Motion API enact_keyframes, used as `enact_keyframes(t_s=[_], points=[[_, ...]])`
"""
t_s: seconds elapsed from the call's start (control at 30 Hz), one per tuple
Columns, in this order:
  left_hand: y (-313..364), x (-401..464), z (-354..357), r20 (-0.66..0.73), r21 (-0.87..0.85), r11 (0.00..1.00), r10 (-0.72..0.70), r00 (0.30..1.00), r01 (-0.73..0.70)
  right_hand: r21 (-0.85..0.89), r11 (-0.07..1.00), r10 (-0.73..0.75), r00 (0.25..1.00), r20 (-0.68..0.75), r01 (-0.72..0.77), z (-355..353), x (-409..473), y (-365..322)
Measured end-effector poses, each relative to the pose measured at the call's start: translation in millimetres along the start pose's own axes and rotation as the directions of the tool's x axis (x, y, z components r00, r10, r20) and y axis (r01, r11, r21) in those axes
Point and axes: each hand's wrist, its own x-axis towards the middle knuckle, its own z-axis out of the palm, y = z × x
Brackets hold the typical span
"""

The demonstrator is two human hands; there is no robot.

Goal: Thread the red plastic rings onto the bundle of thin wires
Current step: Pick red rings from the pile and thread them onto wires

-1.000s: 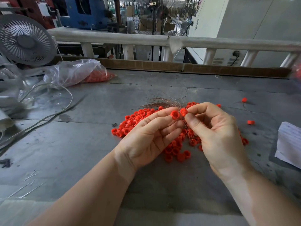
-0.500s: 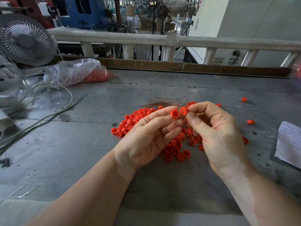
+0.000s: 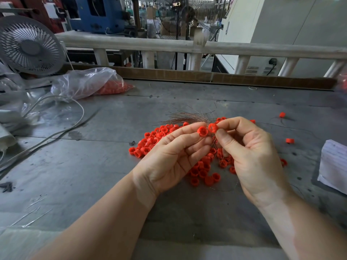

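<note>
Grey, scuffed metal workbench (image 3: pixel 78 171) in a factory hall, white railing (image 3: pixel 244 48) across the back, blue machine (image 3: pixel 97 14) beyond it. Left hand (image 3: pixel 169 158) palm up over the bench, fingers curled, thumb and forefinger pinching one red ring (image 3: pixel 202 131) at the tips. Right hand (image 3: pixel 251 156) just beside it, fingers curled, thumb and forefinger pinching a second ring (image 3: pixel 213 127); the two rings nearly touching. Bundle of thin wires (image 3: pixel 187 119) fanning out to the left behind the fingertips, strands also hanging down between the hands; cannot tell which hand grips it, nor whether it passes through either ring. Pile of loose red rings (image 3: pixel 202 171) on the bench under and behind both hands, a few strays (image 3: pixel 289 140) off to the right. Far left: grey desk fan (image 3: pixel 30 45), clear plastic bag (image 3: pixel 88 83) with more red pieces inside, white cable (image 3: pixel 75 126) looping across the surface. Stack of white paper (image 3: pixel 334 166) at the right edge.
</note>
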Motion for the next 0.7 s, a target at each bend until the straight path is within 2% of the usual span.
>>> enact_keyframes(t_s=[0.7], points=[[0.8,-1.2,-0.2,0.019,0.011,1.0,-0.003,1.0,0.003,-0.062,0.998,-0.026,1.0,-0.013,0.025,0.7,-0.4,-0.8]])
